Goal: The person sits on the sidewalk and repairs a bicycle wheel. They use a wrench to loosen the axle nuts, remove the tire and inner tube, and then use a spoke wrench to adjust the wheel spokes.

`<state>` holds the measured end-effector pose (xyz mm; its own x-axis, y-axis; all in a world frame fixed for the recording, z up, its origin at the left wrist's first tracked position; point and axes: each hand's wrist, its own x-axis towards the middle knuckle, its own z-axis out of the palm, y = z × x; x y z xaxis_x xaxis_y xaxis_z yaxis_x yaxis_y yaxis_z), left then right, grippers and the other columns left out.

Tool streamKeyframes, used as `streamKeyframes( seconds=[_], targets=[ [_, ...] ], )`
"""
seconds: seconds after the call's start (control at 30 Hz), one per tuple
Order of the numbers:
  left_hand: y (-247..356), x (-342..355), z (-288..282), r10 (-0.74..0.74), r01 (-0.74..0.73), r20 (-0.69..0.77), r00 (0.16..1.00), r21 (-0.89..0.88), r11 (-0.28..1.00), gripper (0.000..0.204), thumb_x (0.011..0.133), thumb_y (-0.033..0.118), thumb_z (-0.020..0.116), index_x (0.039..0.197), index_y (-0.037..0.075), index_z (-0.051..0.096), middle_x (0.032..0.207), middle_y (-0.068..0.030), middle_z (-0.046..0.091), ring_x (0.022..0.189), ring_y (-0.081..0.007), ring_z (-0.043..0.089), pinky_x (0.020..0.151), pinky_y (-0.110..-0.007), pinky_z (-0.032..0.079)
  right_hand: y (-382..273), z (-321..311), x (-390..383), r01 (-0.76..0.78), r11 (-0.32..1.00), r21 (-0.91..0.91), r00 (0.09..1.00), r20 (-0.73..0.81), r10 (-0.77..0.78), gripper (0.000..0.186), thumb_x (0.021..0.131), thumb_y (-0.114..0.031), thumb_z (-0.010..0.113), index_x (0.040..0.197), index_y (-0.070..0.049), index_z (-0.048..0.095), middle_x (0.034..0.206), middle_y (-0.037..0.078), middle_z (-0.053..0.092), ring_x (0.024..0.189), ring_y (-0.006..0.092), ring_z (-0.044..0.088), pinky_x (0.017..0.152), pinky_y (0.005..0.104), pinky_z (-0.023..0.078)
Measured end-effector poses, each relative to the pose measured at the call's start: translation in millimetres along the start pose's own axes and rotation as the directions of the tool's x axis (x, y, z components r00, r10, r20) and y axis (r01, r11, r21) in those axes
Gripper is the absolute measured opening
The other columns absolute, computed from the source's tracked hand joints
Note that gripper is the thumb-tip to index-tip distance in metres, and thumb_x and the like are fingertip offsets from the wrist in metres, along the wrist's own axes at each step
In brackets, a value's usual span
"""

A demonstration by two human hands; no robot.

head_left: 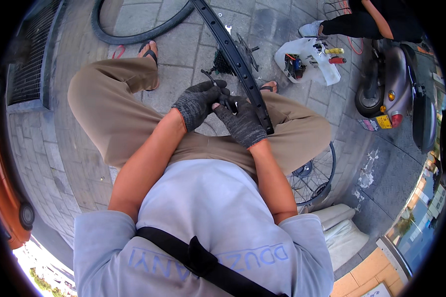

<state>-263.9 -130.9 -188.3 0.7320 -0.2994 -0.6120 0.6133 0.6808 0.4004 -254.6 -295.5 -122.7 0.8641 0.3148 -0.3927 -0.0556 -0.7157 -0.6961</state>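
Observation:
My left hand (197, 103), in a dark grey knit glove, is closed in front of my lap. A thin dark rod (209, 76) with a knobbed end sticks out past its fingers. My right hand (243, 122), gloved alike, is closed close beside it, thumb toward the left hand. Between the two hands is a small black part whose kind I cannot make out. A bicycle wheel stands edge-on between my legs. Its black rim (235, 60), dotted with holes, runs past my right hand. Behind the rim show a cassette (222, 64) and a brake disc (246, 52).
A black tire (139, 40) lies on the paving at the far left, a small wrench (228, 29) near the rim. To the right are a white container (327, 74) of tools, a parked scooter (390, 89) and another person's leg (349, 27). A spoked wheel (327, 168) lies by my right knee.

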Motion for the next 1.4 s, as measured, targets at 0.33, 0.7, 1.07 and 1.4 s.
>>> streamKeyframes(
  seconds=[0.33, 0.7, 1.07, 1.4],
  targets=[
    [1.1, 20.2, -6.6, 0.053, -0.051, 0.015, 0.998, -0.118, 0.992, 0.036, 0.100, 0.010, 0.061, 0.133, -0.003, 0.055, 0.112, -0.0123, 0.067, 0.103, -0.0309, 0.069, 0.095, -0.046, 0.056, 18.9, 6.8, 21.9, 0.013, 0.932, 0.361, 1.000, -0.008, -0.011, 0.031, 0.093, -0.028, 0.075, 0.108, -0.001, 0.073, 0.091, 0.007, 0.071, 0.081, 0.0136, 0.063, 0.073, 0.0314, 0.051],
    [18.6, 14.1, -4.8, 0.044, -0.048, -0.154, 0.987, -0.027, 0.998, 0.032, 0.103, 0.011, 0.058, 0.131, -0.004, 0.060, 0.101, -0.0099, 0.067, 0.091, -0.0222, 0.069, 0.085, -0.039, 0.059, 11.9, 11.3, 13.3, 0.353, 0.931, -0.094, 0.869, -0.337, -0.363, 0.028, 0.092, -0.030, 0.075, 0.101, -0.003, 0.073, 0.090, 0.014, 0.070, 0.080, 0.0283, 0.067, 0.071, 0.0407, 0.053],
    [28.2, -12.6, 6.1, -0.114, 0.207, -0.323, 0.939, 0.267, 0.941, 0.051, 0.094, 0.052, 0.069, 0.112, 0.004, 0.066, 0.089, -0.0090, 0.069, 0.072, -0.0212, 0.068, 0.064, -0.036, 0.057, 34.5, 17.2, 19.3, 0.338, 0.940, 0.050, 0.934, -0.140, -0.328, 0.024, 0.099, -0.024, 0.067, 0.099, -0.001, 0.070, 0.086, 0.015, 0.069, 0.080, 0.0280, 0.065, 0.076, 0.0396, 0.052],
    [27.1, -26.2, 4.5, -0.260, 0.302, -0.341, 0.904, 0.074, 0.951, 0.046, 0.095, 0.059, 0.064, 0.100, 0.014, 0.064, 0.076, -0.0018, 0.064, 0.063, -0.0173, 0.060, 0.054, -0.034, 0.045, 22.1, 4.1, 21.2, 0.326, 0.945, -0.006, 0.941, -0.098, -0.325, 0.022, 0.098, -0.023, 0.068, 0.098, -0.001, 0.070, 0.084, 0.014, 0.068, 0.077, 0.0229, 0.063, 0.073, 0.0385, 0.050]
  ],
)
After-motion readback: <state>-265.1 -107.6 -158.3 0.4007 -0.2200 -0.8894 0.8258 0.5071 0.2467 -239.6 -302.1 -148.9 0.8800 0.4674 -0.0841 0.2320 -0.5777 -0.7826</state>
